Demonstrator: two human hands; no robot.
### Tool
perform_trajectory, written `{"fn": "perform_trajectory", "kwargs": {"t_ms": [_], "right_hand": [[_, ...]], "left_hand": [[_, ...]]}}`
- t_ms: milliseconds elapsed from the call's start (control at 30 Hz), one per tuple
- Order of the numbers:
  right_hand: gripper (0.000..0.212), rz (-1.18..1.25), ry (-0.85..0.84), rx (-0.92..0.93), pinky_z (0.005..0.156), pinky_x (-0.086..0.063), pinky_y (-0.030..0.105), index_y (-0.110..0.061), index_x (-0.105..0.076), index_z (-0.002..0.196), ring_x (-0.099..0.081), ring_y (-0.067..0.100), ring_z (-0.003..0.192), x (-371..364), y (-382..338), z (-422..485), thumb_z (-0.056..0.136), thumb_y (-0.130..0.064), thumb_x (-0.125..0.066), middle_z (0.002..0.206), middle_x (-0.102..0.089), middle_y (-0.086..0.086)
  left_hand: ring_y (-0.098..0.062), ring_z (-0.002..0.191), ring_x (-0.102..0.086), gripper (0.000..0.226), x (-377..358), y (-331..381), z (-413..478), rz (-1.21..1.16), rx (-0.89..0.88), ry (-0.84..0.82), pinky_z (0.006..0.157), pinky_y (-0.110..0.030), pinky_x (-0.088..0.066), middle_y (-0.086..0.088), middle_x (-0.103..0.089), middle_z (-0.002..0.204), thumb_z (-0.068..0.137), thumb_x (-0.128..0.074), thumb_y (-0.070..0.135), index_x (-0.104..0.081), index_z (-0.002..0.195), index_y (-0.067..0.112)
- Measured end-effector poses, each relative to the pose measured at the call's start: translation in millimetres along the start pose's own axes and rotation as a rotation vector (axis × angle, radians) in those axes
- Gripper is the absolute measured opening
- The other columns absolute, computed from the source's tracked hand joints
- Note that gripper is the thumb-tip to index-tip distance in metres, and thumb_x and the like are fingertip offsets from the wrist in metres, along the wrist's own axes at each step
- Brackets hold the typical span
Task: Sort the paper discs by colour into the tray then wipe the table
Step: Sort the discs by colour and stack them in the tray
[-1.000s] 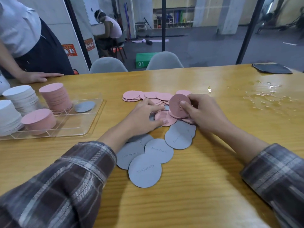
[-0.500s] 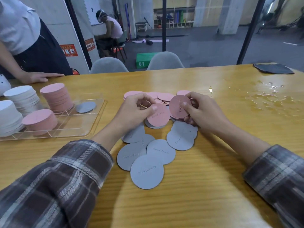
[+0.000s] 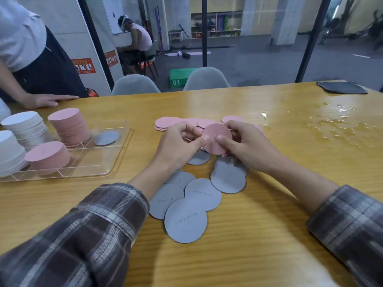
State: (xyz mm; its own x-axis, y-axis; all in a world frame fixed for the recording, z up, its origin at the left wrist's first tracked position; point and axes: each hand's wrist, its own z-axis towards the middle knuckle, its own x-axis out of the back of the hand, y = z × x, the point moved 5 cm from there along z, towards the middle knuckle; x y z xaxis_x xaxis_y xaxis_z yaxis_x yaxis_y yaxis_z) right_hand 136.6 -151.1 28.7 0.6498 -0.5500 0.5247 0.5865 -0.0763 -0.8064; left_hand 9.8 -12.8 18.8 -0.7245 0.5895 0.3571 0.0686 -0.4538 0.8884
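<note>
Above the pile (image 3: 202,195), a pink disc (image 3: 216,139) is pinched by the left hand (image 3: 178,146) and right hand (image 3: 248,148); if fumbled, it could be soaked by the puddle (image 3: 339,125) at two o'clock.

You sit at a wooden table (image 3: 248,255) beside a black-framed glass partition (image 3: 204,38), facing a gym hall, green box marked 01 (image 3: 180,77), cubby shelves of gear (image 3: 215,25), mat on the grey floor (image 3: 196,53), concrete pillar (image 3: 285,19), grey shell chairs (image 3: 207,79)
</note>
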Motion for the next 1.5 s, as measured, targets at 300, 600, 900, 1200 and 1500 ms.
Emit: {"fn": "perform_trajectory", "kwargs": {"t_ms": [300,600,900,1200,1500], "right_hand": [[0.007,-0.145,0.154,-0.016,0.054,-0.047,0.019,-0.015,-0.065,0.102,-0.065,0.003,0.053,10.4,5.4,4.0,0.101,-0.02,-0.06,0.07,-0.068,-0.006],[0.008,-0.218,0.156,-0.013,0.058,-0.048,0.023,-0.017,-0.065,0.102,-0.065,0.006,0.058,11.5,7.7,3.2,0.101,-0.023,-0.06,0.07,-0.069,-0.003],[0.012,-0.277,0.134,-0.006,0.075,-0.051,0.038,-0.016,-0.066,0.102,-0.065,0.02,0.081,9.7,6.8,1.9,0.1,-0.026,-0.06,0.086,-0.071,-0.001],[0.013,-0.24,0.139,-0.015,0.068,-0.055,0.035,-0.016,-0.067,0.103,-0.068,0.01,0.063,8.5,4.8,0.5,0.102,-0.024,-0.057,0.072,-0.069,-0.003],[0.017,-0.167,0.117,-0.062,0.05,-0.042,0.012,-0.015,-0.067,0.104,-0.064,0.004,0.051,4.6,5.6,0.3,0.105,-0.021,-0.051,0.062,-0.065,-0.005]], "left_hand": [[-0.013,0.122,-0.057,0.042,10.1,-13.0,10.1,0.554,-0.212,-0.134,0.104,-0.023,-0.041,0.003,-0.065,0.133,0.095,-0.071,0.036,-0.066,0.133,0.017],[-0.01,0.125,-0.055,0.029,14.5,-11.5,3.1,0.681,-0.239,-0.23,0.097,-0.018,-0.035,0.008,-0.064,0.132,0.1,-0.065,0.038,-0.077,0.121,0.022],[-0.013,0.104,-0.063,0.021,19.1,-9.7,-2.9,0.546,-0.245,-0.113,0.087,-0.032,-0.049,0.004,-0.07,0.104,0.092,-0.077,0.032,-0.066,0.075,0.023],[-0.006,0.086,-0.065,0.038,27.0,-14.4,-2.1,0.544,-0.154,-0.101,0.075,-0.014,-0.049,0.009,-0.071,0.093,0.078,-0.088,0.044,-0.073,0.106,0.022],[0.001,0.065,-0.056,0.019,32.9,-6.0,0.1,0.286,-0.072,-0.09,0.067,-0.011,-0.045,0.007,-0.068,0.082,0.082,-0.088,0.02,-0.081,0.099,0.025]]}}
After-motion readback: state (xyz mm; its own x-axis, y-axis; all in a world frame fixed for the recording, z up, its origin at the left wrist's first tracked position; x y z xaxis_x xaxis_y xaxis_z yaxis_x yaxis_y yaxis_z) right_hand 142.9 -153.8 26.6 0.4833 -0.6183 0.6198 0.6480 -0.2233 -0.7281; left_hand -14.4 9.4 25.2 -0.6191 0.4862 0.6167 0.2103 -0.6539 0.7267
